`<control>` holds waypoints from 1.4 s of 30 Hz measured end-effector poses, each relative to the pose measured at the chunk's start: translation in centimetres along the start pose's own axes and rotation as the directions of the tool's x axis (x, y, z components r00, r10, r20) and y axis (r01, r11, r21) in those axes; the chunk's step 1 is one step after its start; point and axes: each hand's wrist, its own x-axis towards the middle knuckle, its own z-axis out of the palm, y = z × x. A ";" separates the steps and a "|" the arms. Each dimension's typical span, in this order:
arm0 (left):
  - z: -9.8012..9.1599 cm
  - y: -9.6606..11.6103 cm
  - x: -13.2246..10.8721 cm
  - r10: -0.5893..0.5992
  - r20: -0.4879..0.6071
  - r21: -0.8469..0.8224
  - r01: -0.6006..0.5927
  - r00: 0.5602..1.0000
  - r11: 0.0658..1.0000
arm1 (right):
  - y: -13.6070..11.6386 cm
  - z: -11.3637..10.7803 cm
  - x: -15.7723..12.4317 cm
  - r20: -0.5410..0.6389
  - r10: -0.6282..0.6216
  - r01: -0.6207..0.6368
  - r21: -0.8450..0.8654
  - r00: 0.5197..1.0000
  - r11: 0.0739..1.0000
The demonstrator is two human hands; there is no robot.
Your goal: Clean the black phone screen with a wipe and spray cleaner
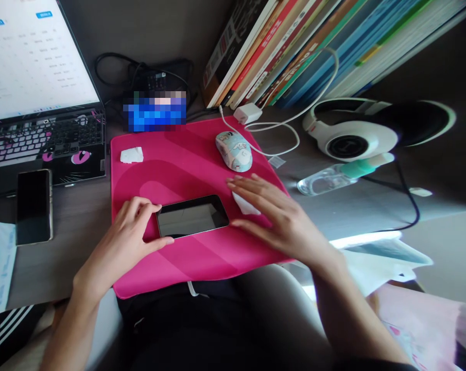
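Note:
A smartphone [192, 216] with a dark, glossy screen lies face up on the pink desk mat [194, 170]. My left hand [130, 226] holds its left end, thumb on the near edge and fingers at the far corner. Just off the phone's right end, my right hand [275, 216] has its fingers stretched out, palm down. Partly under those fingers shows a white piece of tissue or wipe [246, 205]; whether the hand touches it I cannot tell. A crumpled white scrap [132, 155] lies near the mat's upper left corner.
A patterned mouse [235, 151] sits on the mat. Left are a laptop [43, 139] and a second phone [34, 206]. Rightward lie a spray bottle [333, 178], white headphones [344, 136] and a charger [247, 113] with cable. Books [279, 51] stand behind; a blurred-out blue item [155, 112] lies beside the laptop.

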 end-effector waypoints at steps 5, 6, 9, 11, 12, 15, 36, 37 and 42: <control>0.1 -0.2 -0.1 0.012 -0.010 0.008 -0.011 1.000 1.000 | 0.1 -1.5 -1.5 0.040 0.072 -0.061 -0.231 0.997 0.971; 0.2 -0.2 -0.1 0.010 -0.009 0.006 -0.010 1.000 1.000 | 0.3 -1.4 -1.7 0.062 0.078 -0.061 -0.241 0.995 0.969; 0.1 -0.3 0.0 0.016 -0.010 0.003 -0.016 1.000 1.000 | 1.1 -1.0 -2.0 0.071 0.052 -0.033 -0.249 0.996 0.968; 0.1 -0.2 0.0 0.026 -0.018 0.003 -0.026 0.999 1.000 | 1.4 -0.7 -1.8 0.013 0.004 0.000 -0.278 1.000 0.960; 0.0 -0.2 0.1 0.031 -0.023 0.004 -0.031 0.999 0.999 | 1.2 -0.7 -1.7 -0.022 -0.028 0.020 -0.302 0.999 0.953; 0.0 -0.1 0.1 0.040 -0.027 0.017 -0.039 0.999 0.999 | -0.4 -0.5 -1.3 -0.093 -0.112 0.073 -0.349 0.989 0.934; 0.6 -0.9 0.3 0.057 -0.048 0.078 -0.053 0.997 0.996 | -5.4 4.4 -0.7 0.055 0.033 -0.018 -0.246 0.998 0.969; 0.7 -0.9 0.3 0.054 -0.053 0.079 -0.050 0.997 0.996 | -5.5 4.3 -0.9 0.050 0.032 -0.018 -0.253 0.998 0.967; 0.8 -1.0 0.4 0.051 -0.060 0.079 -0.046 0.997 0.996 | -6.9 3.7 -1.6 0.066 0.019 0.002 -0.295 0.998 0.956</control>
